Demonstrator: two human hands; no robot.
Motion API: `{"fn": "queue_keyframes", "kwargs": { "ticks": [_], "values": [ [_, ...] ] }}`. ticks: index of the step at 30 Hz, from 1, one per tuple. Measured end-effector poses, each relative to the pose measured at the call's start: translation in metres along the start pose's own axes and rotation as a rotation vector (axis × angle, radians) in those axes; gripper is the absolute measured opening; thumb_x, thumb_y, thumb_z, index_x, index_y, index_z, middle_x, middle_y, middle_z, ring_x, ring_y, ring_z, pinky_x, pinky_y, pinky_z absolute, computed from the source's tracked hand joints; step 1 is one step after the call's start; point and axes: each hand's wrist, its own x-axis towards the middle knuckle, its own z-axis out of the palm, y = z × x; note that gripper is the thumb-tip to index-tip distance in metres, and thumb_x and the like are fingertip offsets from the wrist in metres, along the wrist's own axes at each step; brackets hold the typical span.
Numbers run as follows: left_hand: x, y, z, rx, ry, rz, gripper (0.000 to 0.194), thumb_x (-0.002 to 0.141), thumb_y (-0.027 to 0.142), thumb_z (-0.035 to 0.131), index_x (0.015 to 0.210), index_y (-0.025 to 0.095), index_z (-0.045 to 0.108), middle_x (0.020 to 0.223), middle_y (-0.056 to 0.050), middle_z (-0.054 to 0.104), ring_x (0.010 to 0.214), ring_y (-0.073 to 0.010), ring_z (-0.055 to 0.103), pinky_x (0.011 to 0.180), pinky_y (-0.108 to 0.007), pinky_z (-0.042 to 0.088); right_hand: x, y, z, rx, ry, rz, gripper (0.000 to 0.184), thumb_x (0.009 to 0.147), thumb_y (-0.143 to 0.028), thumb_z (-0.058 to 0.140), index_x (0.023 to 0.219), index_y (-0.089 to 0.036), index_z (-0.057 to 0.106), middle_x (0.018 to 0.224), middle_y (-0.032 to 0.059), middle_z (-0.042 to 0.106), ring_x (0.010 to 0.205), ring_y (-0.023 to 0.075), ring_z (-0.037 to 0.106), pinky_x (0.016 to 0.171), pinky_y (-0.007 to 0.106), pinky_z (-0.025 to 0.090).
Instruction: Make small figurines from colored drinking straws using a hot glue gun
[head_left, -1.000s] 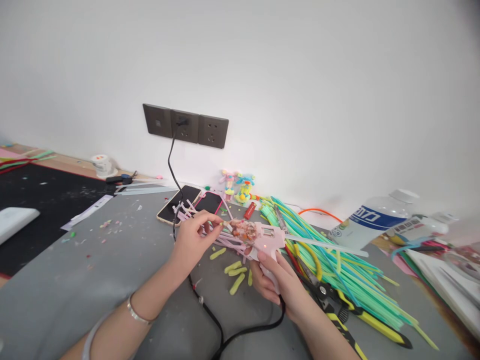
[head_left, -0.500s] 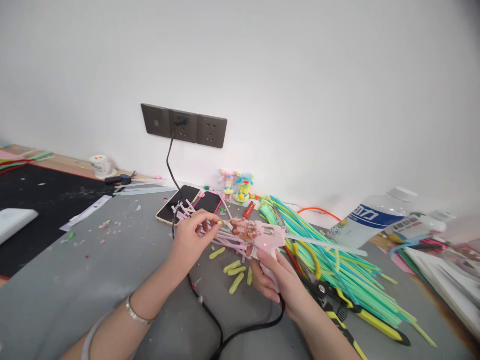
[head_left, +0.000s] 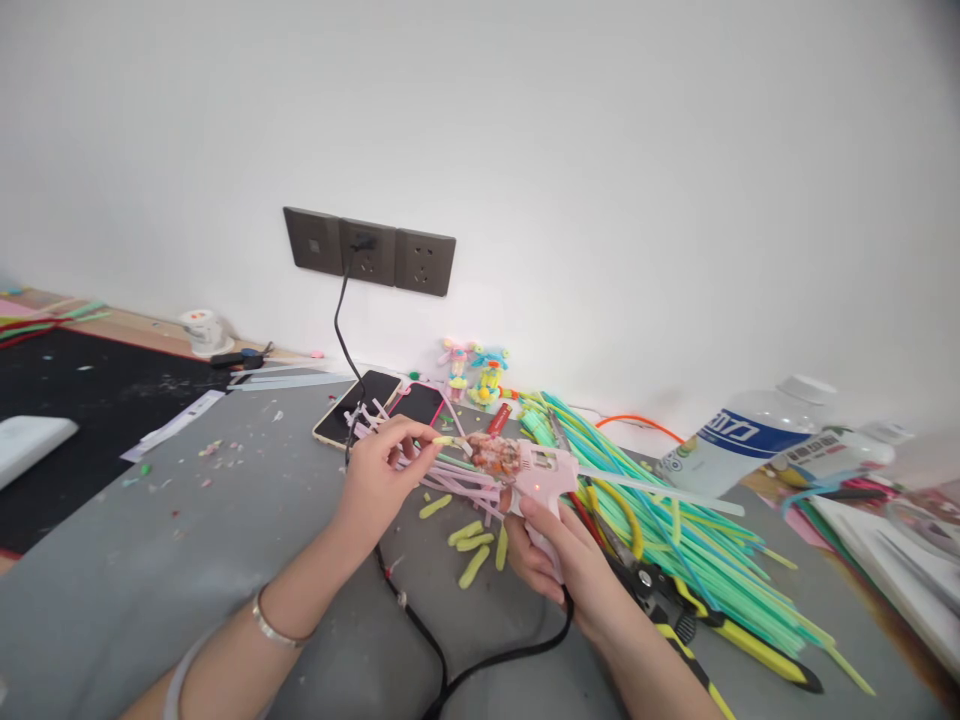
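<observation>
My right hand (head_left: 561, 560) grips the handle of a pink hot-glue gun (head_left: 536, 474), its glue-crusted nozzle pointing left and a clear glue stick (head_left: 667, 492) jutting out the back. My left hand (head_left: 384, 478) pinches a short yellow-green fuzzy piece (head_left: 443, 440) and holds it right at the nozzle tip. Under both hands lie pale pink stems (head_left: 450, 480) and several loose yellow-green fuzzy pieces (head_left: 471, 548) on the grey mat (head_left: 187, 560). The gun's black cord (head_left: 420, 630) runs up to the wall socket (head_left: 367, 248).
A heap of green, yellow and teal stems (head_left: 675, 530) lies to the right, with yellow-handled pliers (head_left: 675, 625) in front. Two phones (head_left: 390, 405), small fuzzy figures (head_left: 474, 370), a red lighter (head_left: 499, 420), plastic bottles (head_left: 750, 435), a tape roll (head_left: 202, 330) and scraps surround the hands.
Both hands and the glue gun have shifted slightly to the right. The left hand still holds the yellow-green piece at the nozzle.
</observation>
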Motion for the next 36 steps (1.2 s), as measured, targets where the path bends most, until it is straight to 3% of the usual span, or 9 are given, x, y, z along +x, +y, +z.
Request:
{"fn": "queue_keyframes", "kwargs": {
  "ticks": [6,24,30,36],
  "values": [
    [0.0,0.003,-0.002,-0.007,0.021,0.006,0.008,0.084,0.021,0.064,0.079,0.019,0.07,0.074,-0.001,0.066,0.059,-0.0111,0.049,0.051,-0.023,0.034,0.002,0.001,-0.002,-0.005,-0.024,-0.013,0.037,0.089,-0.054,0.062,0.086,-0.02,0.052,0.044,-0.0129,0.036,0.029,0.0023,0.018,0.031,0.017,0.012],
    [0.001,0.003,-0.004,-0.005,0.088,0.047,0.007,0.084,0.022,0.065,0.078,0.02,0.069,0.074,-0.001,0.067,0.059,-0.0111,0.051,0.053,-0.024,0.036,0.001,-0.004,0.002,-0.072,0.113,-0.044,0.037,0.088,-0.053,0.063,0.082,-0.019,0.051,0.047,-0.012,0.035,0.032,0.0017,0.021,0.036,0.018,0.012],
    [0.002,0.003,-0.004,-0.033,0.044,-0.008,0.01,0.085,0.025,0.064,0.078,0.019,0.069,0.074,-0.001,0.065,0.061,-0.012,0.051,0.053,-0.024,0.036,0.003,-0.004,0.001,0.043,0.134,-0.181,0.033,0.091,-0.052,0.06,0.098,-0.02,0.055,0.046,-0.0129,0.034,0.031,0.0032,0.017,0.037,0.02,0.012],
    [-0.001,-0.001,0.0,-0.063,-0.031,-0.04,0.009,0.084,0.026,0.065,0.081,0.019,0.07,0.066,0.003,0.054,0.056,-0.0103,0.045,0.052,-0.023,0.035,0.005,-0.018,0.002,0.18,0.084,-0.261,0.038,0.089,-0.053,0.055,0.068,-0.022,0.047,0.05,-0.0075,0.035,0.037,0.007,0.019,0.043,0.025,0.021]
  ]
}}
